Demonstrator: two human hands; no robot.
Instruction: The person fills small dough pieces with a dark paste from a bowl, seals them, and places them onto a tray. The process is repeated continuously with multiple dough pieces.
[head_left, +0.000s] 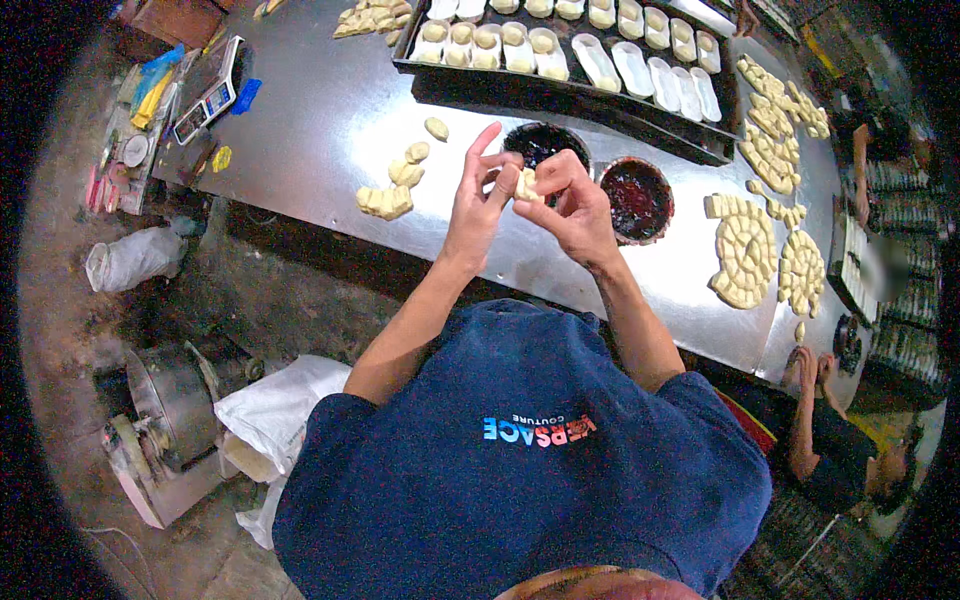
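Note:
A small piece of pale dough (527, 184) is pinched in the fingers of my right hand (574, 210). My left hand (480, 202) meets it from the other side, thumb and fingertips at the dough, index finger raised. Beneath and behind the hands stand a bowl of dark filling (541, 142), partly hidden, and a bowl of dark red filling (636, 198). Left of my hands, a few loose dough pieces (406, 172) and a short dough row (384, 202) lie on the metal table (300, 161). Beyond the bowls, a black tray (487, 79) holds paper cups, many with dough balls.
Cut dough clusters (744, 251) lie at the right; more dough (371, 16) is at the far left of the tray. A digital scale (210, 101) stands at the table's left end. Co-workers' hands (810, 364) are at the right edge. A metal machine (172, 405) stands on the floor.

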